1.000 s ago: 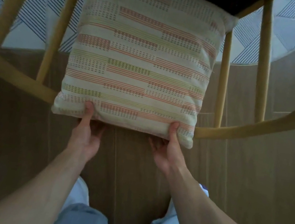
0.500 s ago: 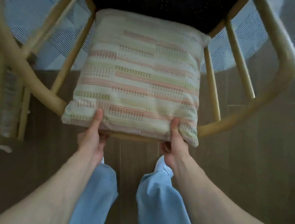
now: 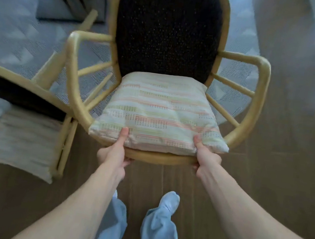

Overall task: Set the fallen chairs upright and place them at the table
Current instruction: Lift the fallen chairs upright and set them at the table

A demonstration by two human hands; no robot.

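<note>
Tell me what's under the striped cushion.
The striped cushion lies on the chair; only the front seat rail shows, gripped by left hand and right hand. The seat surface is covered.

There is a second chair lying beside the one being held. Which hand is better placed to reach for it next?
Probably the left hand: the second chair lies on that side. The right hand grips the far corner of the held chair.

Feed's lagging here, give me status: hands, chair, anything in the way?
Left hand and right hand both gripping chair front rim, thumbs on cushion. Chair looks upright. Second chair close on the left, cannot tell whether touching.
</note>
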